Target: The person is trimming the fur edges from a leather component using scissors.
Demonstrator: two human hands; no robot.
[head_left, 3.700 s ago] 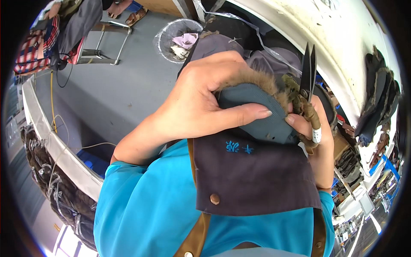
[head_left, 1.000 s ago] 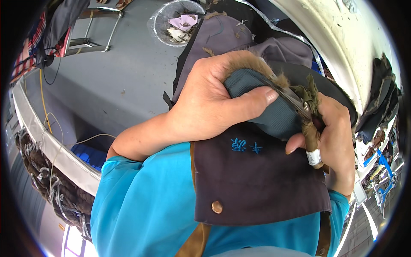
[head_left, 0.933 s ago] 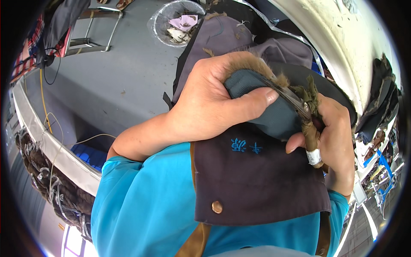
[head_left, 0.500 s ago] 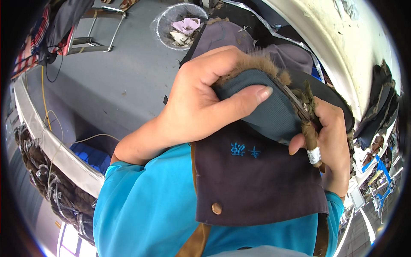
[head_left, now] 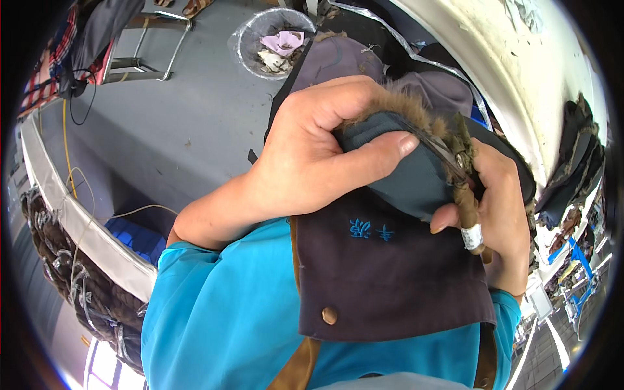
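Observation:
My left hand (head_left: 318,146) grips a dark grey-green ribbed fabric piece (head_left: 409,185) edged with brown fur (head_left: 406,104). Its thumb lies flat on the fabric, while the fingers go behind and are hidden. In my right hand (head_left: 500,195) is a pair of scissors (head_left: 460,172) with brown-wrapped handles and a white band near the end. The narrow metal blades point up and left, lying along the border between fabric and fur. Whether they are parted is hard to tell. My right thumb tip is by the lower edge of the fabric.
A dark apron (head_left: 390,286) covers my front. Beyond my hands, a clear-lined waste bin (head_left: 244,49) holds scraps. A metal-framed stool (head_left: 170,55) stands at far left, a white curved surface (head_left: 520,71) at right. Bundled dark fur (head_left: 84,286) lies along the left side.
Both hands, the fabric piece and the scissors have shifted slightly. The scissors' handles have come a little to the left, and the fur edge shows at a slightly different tilt.

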